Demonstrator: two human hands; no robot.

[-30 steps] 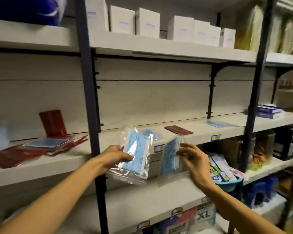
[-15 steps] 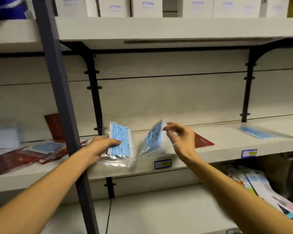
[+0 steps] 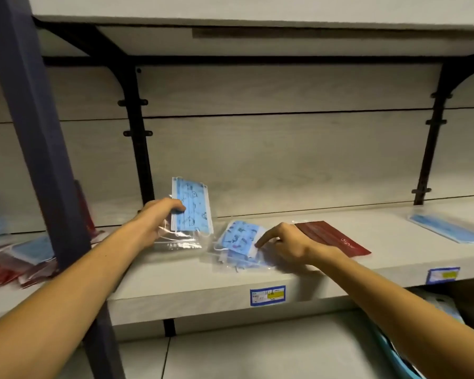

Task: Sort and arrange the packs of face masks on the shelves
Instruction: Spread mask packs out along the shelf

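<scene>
My left hand [image 3: 159, 222] grips a clear pack of blue patterned face masks [image 3: 191, 206] and holds it upright above the middle shelf [image 3: 326, 280]. A second pack of blue patterned masks [image 3: 238, 239] lies flat on the shelf just to the right. The fingertips of my right hand [image 3: 282, 242] press down on that pack's right edge. A dark red mask pack [image 3: 334, 237] lies flat behind my right hand. Another blue mask pack [image 3: 446, 228] lies flat on the shelf at the far right.
A dark blue upright post [image 3: 36, 149] crosses the left foreground. Left of it, several red and blue mask packs [image 3: 19, 261] lie in a loose pile. Black brackets [image 3: 137, 132] stand at the back wall. Price labels [image 3: 267, 295] mark the shelf's front edge.
My right hand has lowered its blue pack flat onto the shelf beside the red pack. My left hand still holds its pack upright. The camera has moved closer.
</scene>
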